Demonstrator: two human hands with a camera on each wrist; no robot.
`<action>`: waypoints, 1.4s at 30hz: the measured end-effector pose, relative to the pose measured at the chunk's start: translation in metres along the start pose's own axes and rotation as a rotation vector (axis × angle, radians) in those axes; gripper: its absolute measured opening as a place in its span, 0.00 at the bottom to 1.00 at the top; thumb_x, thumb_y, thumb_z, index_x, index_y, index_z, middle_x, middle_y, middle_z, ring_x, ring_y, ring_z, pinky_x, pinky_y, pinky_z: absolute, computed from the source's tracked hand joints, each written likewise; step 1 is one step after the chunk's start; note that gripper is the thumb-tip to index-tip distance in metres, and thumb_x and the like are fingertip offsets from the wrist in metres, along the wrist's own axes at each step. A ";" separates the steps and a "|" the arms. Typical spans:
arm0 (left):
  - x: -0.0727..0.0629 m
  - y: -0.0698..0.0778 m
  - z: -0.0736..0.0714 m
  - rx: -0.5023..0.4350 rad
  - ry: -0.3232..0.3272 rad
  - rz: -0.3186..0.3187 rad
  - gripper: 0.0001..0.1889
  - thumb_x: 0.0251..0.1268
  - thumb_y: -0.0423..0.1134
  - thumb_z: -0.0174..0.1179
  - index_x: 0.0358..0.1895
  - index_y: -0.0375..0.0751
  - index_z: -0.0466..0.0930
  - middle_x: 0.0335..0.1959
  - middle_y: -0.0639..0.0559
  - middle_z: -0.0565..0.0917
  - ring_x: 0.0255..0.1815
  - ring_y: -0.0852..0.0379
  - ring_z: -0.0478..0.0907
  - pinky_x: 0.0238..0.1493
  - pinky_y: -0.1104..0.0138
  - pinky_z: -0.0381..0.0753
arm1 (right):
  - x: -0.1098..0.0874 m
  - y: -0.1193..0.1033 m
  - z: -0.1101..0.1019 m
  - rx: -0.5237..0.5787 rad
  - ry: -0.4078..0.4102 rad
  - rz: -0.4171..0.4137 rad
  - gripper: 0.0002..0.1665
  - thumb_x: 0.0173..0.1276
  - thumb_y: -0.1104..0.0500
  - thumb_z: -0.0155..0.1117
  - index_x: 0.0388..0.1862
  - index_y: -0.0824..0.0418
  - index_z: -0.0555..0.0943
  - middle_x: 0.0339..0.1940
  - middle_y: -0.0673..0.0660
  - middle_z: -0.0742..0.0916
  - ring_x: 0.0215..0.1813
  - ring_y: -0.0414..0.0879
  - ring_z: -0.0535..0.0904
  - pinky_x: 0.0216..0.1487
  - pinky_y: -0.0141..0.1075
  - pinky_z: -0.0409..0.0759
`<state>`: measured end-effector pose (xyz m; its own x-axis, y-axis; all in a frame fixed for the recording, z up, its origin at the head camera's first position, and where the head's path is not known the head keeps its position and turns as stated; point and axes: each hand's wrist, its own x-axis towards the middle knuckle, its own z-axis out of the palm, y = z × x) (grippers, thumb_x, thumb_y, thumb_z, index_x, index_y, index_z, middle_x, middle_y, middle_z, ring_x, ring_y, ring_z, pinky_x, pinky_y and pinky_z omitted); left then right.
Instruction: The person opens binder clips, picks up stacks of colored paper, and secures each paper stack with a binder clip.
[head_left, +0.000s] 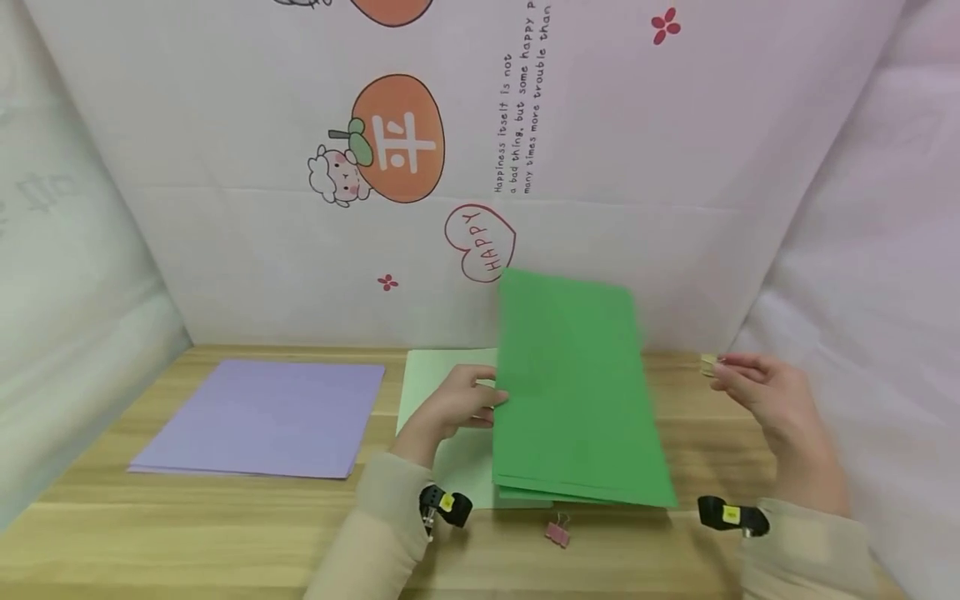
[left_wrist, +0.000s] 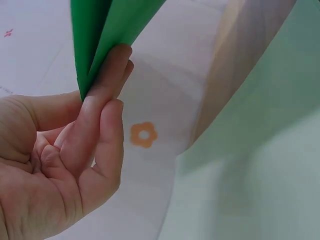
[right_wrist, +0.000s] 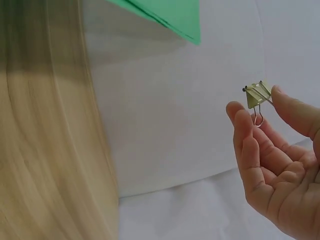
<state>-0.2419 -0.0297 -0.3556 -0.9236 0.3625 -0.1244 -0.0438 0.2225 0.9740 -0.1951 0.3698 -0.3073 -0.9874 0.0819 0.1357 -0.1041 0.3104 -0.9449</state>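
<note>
My left hand (head_left: 457, 402) pinches the left edge of several dark green sheets (head_left: 573, 392), which it holds up tilted over the table. In the left wrist view the green sheets (left_wrist: 107, 37) pass between thumb and fingers. Out to the right, my right hand (head_left: 765, 396) holds a small yellow binder clip (head_left: 708, 365) by its wire handles. The right wrist view shows that binder clip (right_wrist: 257, 95) between thumb and fingertips, away from the green paper's corner (right_wrist: 185, 25). Under the raised sheets lies pale green paper (head_left: 427, 379), partly hidden by them and my left hand.
A stack of purple paper (head_left: 270, 417) lies on the left of the wooden table (head_left: 187, 533). Near the front, just below the green sheets, lies a pink binder clip (head_left: 558, 531). White printed cloth (head_left: 247, 242) stands behind the table and at both sides.
</note>
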 end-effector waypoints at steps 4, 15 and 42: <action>-0.010 0.002 -0.011 -0.028 0.031 0.006 0.22 0.72 0.33 0.58 0.67 0.39 0.72 0.29 0.53 0.79 0.23 0.60 0.70 0.33 0.69 0.82 | 0.000 -0.004 0.009 0.150 -0.002 0.001 0.13 0.71 0.57 0.65 0.50 0.57 0.75 0.35 0.36 0.87 0.36 0.32 0.84 0.41 0.19 0.80; -0.031 0.008 -0.037 -0.078 0.104 0.034 0.30 0.72 0.33 0.58 0.74 0.35 0.62 0.27 0.58 0.79 0.22 0.64 0.69 0.35 0.71 0.82 | -0.001 -0.028 0.034 0.422 -0.036 0.016 0.11 0.71 0.61 0.65 0.47 0.57 0.73 0.35 0.42 0.89 0.35 0.35 0.84 0.38 0.25 0.81; -0.062 0.028 -0.072 -0.081 0.225 0.117 0.36 0.73 0.32 0.56 0.78 0.30 0.49 0.26 0.57 0.81 0.27 0.67 0.75 0.37 0.74 0.82 | -0.015 -0.067 0.090 0.586 -0.121 -0.002 0.05 0.75 0.54 0.59 0.40 0.54 0.78 0.36 0.46 0.90 0.38 0.38 0.82 0.41 0.26 0.78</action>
<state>-0.2134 -0.1113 -0.3065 -0.9853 0.1691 0.0262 0.0460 0.1143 0.9924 -0.1837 0.2623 -0.2731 -0.9901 -0.0372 0.1356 -0.1209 -0.2670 -0.9561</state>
